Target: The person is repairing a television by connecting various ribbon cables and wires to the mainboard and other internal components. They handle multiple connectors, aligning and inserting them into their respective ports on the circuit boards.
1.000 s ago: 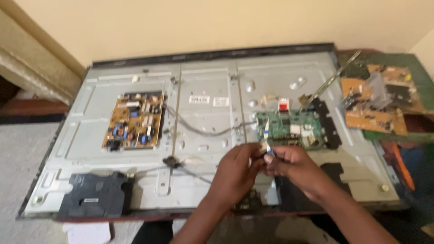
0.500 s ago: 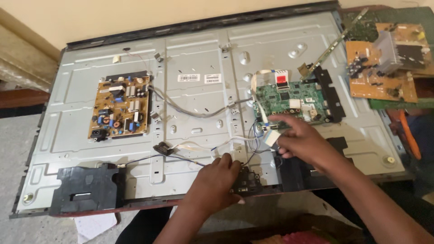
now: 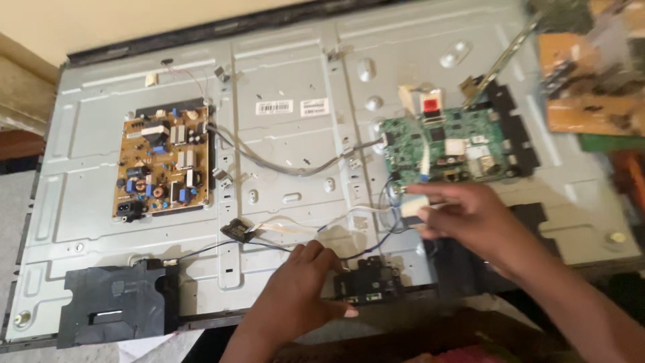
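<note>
Just below the green rectangular circuit board (image 3: 457, 144), the right hand (image 3: 470, 218) pinches a pale flat ribbon connector (image 3: 413, 205); the left hand (image 3: 302, 286), grip loosely curled and empty, rests beside the small black module (image 3: 368, 282).

This looks like an electronics repair workshop, likely a small or home-based one. An opened flat-panel television (image 3: 302, 154) lies face down with its back cover off, baring the grey metal chassis, a tan power supply board (image 3: 163, 161), a green main board (image 3: 450, 144) and loose wiring (image 3: 289, 165). More bare circuit boards (image 3: 591, 87) lie beside it at the upper right. A plain cream wall (image 3: 134, 23) stands behind.
</note>
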